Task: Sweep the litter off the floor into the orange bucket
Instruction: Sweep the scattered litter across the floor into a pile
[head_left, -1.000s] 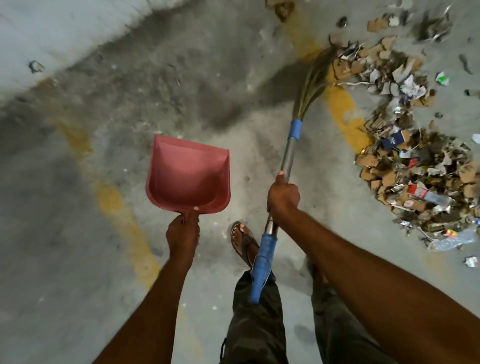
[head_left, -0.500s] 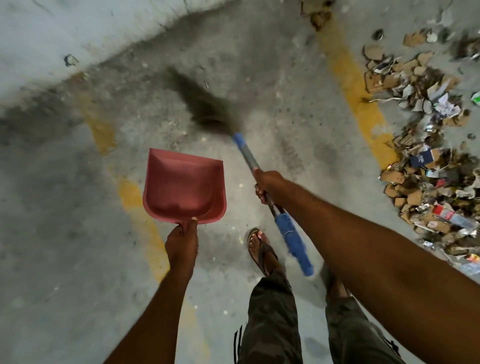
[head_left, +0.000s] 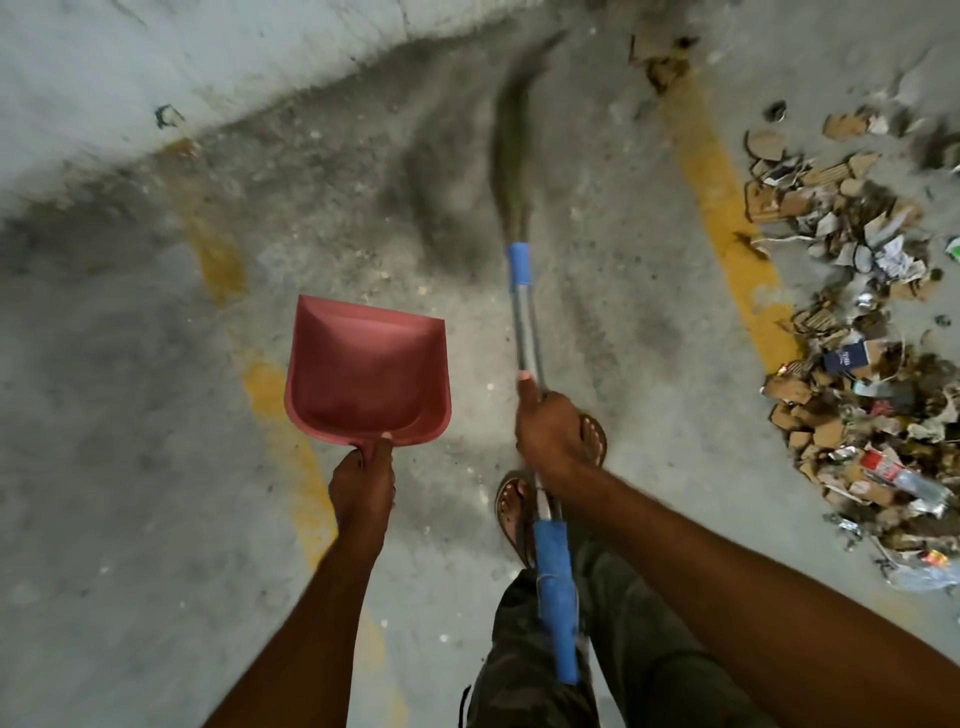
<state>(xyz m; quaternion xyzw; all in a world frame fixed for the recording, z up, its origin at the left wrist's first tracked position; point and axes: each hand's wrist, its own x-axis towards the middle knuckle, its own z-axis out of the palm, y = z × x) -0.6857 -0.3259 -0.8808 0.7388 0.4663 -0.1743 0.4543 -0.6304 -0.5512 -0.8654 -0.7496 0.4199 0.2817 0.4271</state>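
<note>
My left hand (head_left: 362, 486) grips the handle of a red plastic dustpan (head_left: 366, 371), held level above the concrete floor. My right hand (head_left: 548, 434) grips the metal shaft of a broom (head_left: 524, 322) with blue tape bands. Its dark bristle head (head_left: 511, 140) is blurred and points straight ahead over the floor. A long heap of litter (head_left: 857, 353) made of cardboard scraps, paper and plastic bottles lies on the floor at the right. No orange bucket is in view.
Yellow painted lines (head_left: 727, 208) cross the grey floor on the left and right. A pale wall (head_left: 156, 62) runs along the upper left. My sandalled feet (head_left: 514, 509) and dark trousers are below the broom shaft.
The broom head swung from the litter heap at the right over to the left, then back to point straight ahead. The dustpan stayed in my left hand, and the view shifted slightly.
</note>
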